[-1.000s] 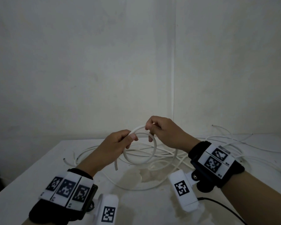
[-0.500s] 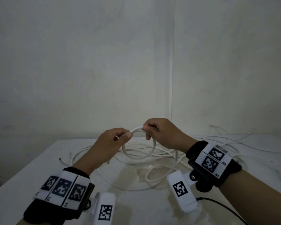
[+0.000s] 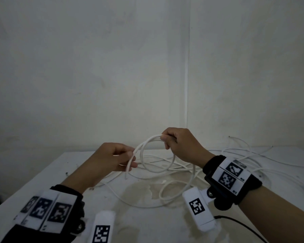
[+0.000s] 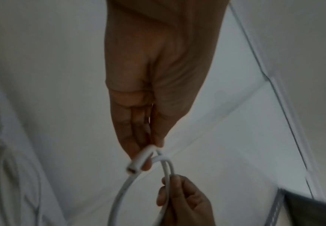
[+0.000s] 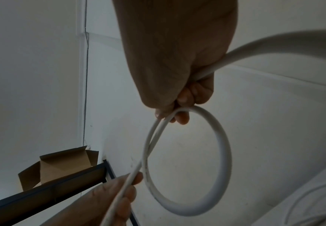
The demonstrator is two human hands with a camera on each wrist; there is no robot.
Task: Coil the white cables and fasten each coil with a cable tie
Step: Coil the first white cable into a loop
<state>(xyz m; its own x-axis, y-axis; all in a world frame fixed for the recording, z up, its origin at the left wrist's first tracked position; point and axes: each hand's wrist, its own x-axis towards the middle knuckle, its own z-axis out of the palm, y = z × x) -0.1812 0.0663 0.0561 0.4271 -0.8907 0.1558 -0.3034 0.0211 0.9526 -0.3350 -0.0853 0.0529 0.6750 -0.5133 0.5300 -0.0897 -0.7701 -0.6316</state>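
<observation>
While your right hand (image 3: 181, 144) is clamped on the top of the coil (image 3: 158, 155), above the table (image 3: 42, 181), keep each new turn same size & flat vs the last. Left hand (image 3: 110, 160) fingers pinch the cable end (image 4: 137, 163), so don't let it spring out. Cable's smooth, round, stiffish white sheath; rest lies tangled on the table.
</observation>
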